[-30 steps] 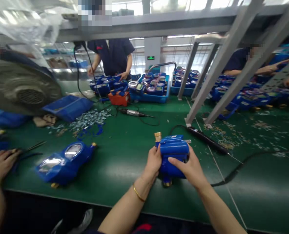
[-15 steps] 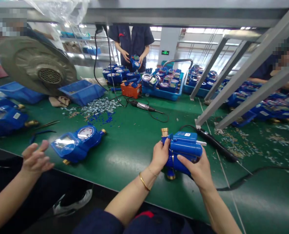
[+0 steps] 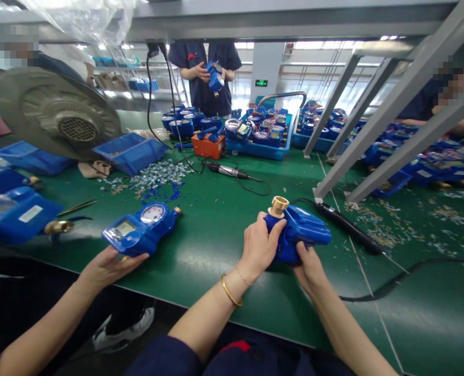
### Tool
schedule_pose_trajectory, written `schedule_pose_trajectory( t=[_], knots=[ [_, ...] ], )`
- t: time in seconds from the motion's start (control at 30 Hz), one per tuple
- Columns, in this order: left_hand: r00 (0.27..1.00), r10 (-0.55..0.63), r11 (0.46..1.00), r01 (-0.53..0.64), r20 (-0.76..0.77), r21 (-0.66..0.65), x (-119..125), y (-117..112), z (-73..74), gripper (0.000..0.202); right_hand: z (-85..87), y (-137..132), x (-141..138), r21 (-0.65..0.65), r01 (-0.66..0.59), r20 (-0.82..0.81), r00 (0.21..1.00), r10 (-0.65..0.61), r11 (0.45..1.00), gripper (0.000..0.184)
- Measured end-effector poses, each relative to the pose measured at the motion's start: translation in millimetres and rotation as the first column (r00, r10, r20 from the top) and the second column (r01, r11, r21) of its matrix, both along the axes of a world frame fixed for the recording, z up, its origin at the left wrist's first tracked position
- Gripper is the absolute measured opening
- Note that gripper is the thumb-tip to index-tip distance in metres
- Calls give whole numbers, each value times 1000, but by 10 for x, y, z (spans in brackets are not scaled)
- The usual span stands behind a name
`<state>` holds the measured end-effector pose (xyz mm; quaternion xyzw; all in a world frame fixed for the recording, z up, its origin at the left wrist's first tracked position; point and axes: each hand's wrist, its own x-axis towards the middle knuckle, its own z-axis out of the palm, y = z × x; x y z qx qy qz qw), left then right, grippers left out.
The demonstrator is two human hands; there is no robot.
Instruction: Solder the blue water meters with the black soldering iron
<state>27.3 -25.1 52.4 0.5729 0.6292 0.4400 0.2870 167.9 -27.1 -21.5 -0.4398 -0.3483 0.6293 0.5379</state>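
Blue plastic water meter with a brass threaded end [image 3: 294, 232] is held above the green bench mat [image 3: 216, 245], gripped from both sides. The left hand [image 3: 258, 249] is wrapped around the meter body just below the brass fitting, its fingers [image 3: 269, 230] curled and pressed against the blue casing. A thin gold bangle [image 3: 229, 290] is worn on that wrist. The right hand [image 3: 309, 266] is closed on the lower near side of the meter, its fingers tucked underneath, so that how they lie cannot be told.

Beyond the right fingertips, a black pen-shaped electric tool with a black cable [image 3: 347, 228] is laid on the mat. Well off to the left of the left fingers, a second blue meter with a round dial and a small display [image 3: 141, 230] is touched at its near edge by a co-worker's hand [image 3: 108, 265]. Farther ahead of the fingers, a heap of small silvery parts [image 3: 157, 175], an orange box [image 3: 208, 146] and blue trays filled with meters [image 3: 259, 136] are seen.
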Motion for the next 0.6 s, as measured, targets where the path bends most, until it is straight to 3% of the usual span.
schedule_pose_trajectory(
  t=[0.13,0.3,0.4,0.5,0.6],
  knots=[
    [994,-21,998,27,-107,48,-8,24,20,34,47,-47,-172,-36,-36,-53,998,34,999,76],
    [954,-176,984,175,-242,-28,-83,112,17,50,-24,-49,-262,-70,-23,-102,995,16,997,78],
    [921,-265,964,258,-285,-62,-135,157,49,40,-105,-30,-245,-76,-3,-111,994,-6,997,78],
    [930,-226,974,216,-290,-65,-134,189,89,24,-148,-23,-223,-65,28,-121,992,-35,998,76],
    [938,-144,989,122,-314,-89,-80,230,128,23,-158,-25,-235,-48,49,-140,989,-55,998,77]
  ],
)
